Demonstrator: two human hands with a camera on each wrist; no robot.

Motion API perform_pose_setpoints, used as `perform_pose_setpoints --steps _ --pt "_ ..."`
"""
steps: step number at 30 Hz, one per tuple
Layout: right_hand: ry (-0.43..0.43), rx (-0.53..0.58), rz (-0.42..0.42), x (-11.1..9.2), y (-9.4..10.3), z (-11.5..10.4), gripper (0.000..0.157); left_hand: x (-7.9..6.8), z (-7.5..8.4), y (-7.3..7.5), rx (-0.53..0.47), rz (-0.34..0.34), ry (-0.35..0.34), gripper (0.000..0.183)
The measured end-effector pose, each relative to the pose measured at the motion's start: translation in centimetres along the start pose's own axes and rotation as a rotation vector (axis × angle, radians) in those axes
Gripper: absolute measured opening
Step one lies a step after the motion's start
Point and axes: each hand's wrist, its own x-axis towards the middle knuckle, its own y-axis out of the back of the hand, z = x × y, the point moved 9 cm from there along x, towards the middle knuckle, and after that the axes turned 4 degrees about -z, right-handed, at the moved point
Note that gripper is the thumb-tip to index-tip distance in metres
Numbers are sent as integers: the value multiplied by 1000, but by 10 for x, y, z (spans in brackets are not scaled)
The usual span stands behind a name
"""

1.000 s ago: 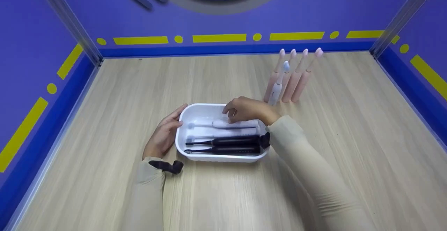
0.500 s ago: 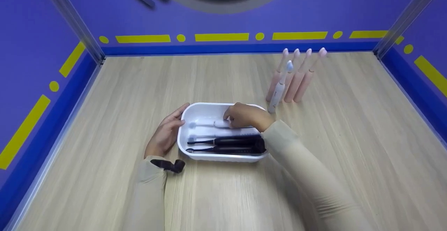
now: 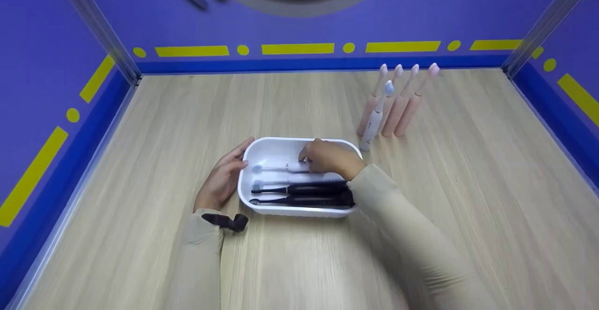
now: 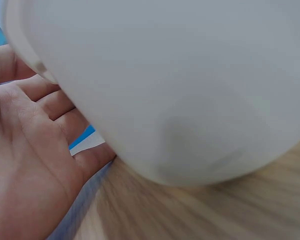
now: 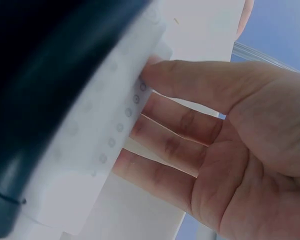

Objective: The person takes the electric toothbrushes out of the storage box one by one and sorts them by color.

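A white plastic bin [image 3: 299, 210] holds two white electric toothbrushes and two black electric toothbrushes [image 3: 313, 188], lying side by side with heads leftward. My left hand [image 3: 220, 181] grips the bin's left end, thumb at the rim and fingers along the outer wall [image 4: 155, 100]. Inside the bin, my right hand [image 3: 334, 157] pinches the handle of the farthest white toothbrush [image 3: 297, 166]. In the right wrist view its handle [image 5: 132, 112] lies between thumb and fingers. The second white toothbrush [image 3: 306, 178] lies beside it, partly hidden by the right hand.
Right of the bin's far corner, a white electric toothbrush [image 3: 373, 125] stands upright on the wooden table [image 3: 281, 263]. Several pink electric toothbrushes [image 3: 407, 113] stand in a row just behind it. Blue-purple panels [image 3: 304, 33] enclose the table at the back and sides.
My right hand has come down from above the bin onto the farthest white toothbrush. Since half a second ago it has barely moved. The left hand stays at the bin's left end.
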Motion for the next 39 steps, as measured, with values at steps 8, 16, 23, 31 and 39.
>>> perform_pose_setpoints --steps 8,16,23,31,39 --pt "19 -22 35 -1 1 -3 29 -1 0 -1 -15 -7 1 64" --pt "33 -30 49 -1 1 -2 29 0 0 -1 -18 -1 1 64" --pt "29 -42 50 -3 1 1 30 0 0 -2 -21 -3 7 64" --pt "15 -9 30 -3 0 6 32 1 0 -3 -22 -22 -3 65" --pt "157 140 42 -1 8 4 28 0 0 -2 -15 -9 -2 64"
